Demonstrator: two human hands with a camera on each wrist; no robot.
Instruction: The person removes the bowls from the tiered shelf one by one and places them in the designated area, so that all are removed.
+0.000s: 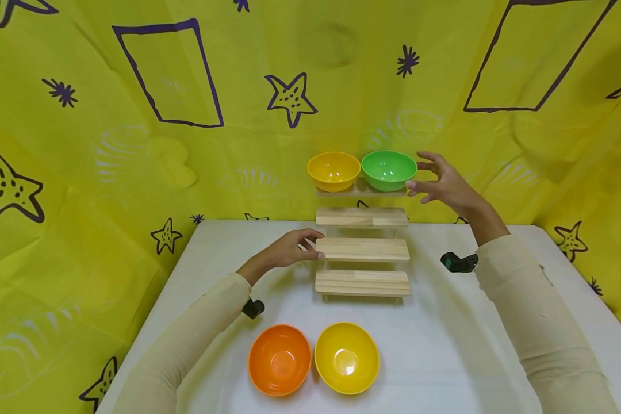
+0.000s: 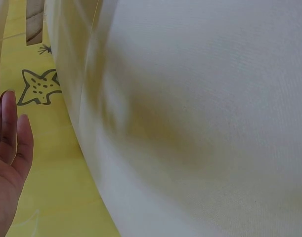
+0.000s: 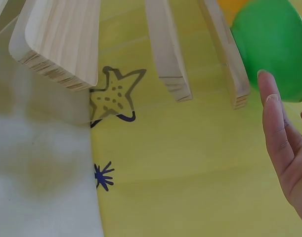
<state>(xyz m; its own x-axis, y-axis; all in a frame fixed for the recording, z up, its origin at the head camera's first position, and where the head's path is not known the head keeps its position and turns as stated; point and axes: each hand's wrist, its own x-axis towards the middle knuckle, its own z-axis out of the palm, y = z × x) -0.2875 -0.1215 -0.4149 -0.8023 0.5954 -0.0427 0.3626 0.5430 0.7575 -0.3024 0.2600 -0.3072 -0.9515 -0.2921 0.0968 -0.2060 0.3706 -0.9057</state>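
On the top board of a stepped wooden rack (image 1: 362, 249) stand a green bowl (image 1: 389, 171) and, at its left, an orange-yellow bowl (image 1: 333, 172). My right hand (image 1: 447, 187) is beside the green bowl's right side, thumb and fingers spread apart. In the right wrist view, a fingertip of that hand (image 3: 294, 163) appears at the green bowl's (image 3: 272, 47) outer wall; contact is hard to tell. My left hand (image 1: 290, 248) touches the left end of a lower board, its fingers fairly straight. Only part of that hand (image 2: 10, 163) shows in the left wrist view.
An orange bowl (image 1: 280, 360) and a yellow bowl (image 1: 347, 358) stand side by side on the white table (image 1: 434, 351), in front of the rack. A yellow cloth (image 1: 269, 149) with starfish drawings hangs behind. Dark wrist cameras (image 1: 459, 263) are on both forearms.
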